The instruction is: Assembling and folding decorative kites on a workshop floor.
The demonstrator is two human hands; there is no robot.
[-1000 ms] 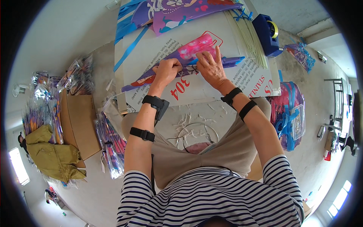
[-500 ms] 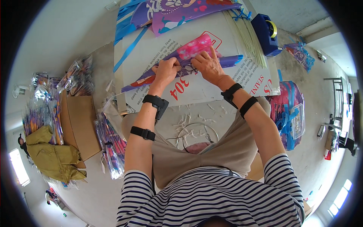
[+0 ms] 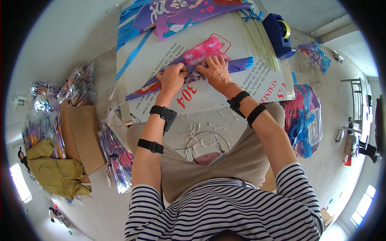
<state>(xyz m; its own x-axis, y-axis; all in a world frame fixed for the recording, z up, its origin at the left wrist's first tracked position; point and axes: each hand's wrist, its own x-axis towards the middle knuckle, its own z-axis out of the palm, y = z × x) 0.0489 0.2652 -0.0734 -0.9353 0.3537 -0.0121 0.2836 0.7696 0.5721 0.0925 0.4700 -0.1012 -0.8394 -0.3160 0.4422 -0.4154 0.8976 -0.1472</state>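
Observation:
A purple and pink printed kite [image 3: 205, 50] of thin plastic lies folded into a long narrow strip on the white-covered table. Its pink dotted flap stands up behind my hands, and a blue tip shows at the right end with a thin rod poking out. My left hand [image 3: 172, 78] pinches the near edge of the strip left of its middle. Close by on the right, my right hand [image 3: 216, 72] presses on the same strip, fingers bent over it. What lies under the fingertips is hidden.
A blue tape dispenser [image 3: 278, 36] stands at the far right beside a bundle of pale thin rods [image 3: 261, 42]. More printed kite sheets [image 3: 193, 18] and blue ribbons [image 3: 130, 60] lie at the far side. Left of the table are a cardboard box [image 3: 82, 136] and bagged kites [image 3: 116, 156].
My right hand has shifted slightly left and down along the strip, closer to my left hand. The view has moved a little; both hands remain on the kite.

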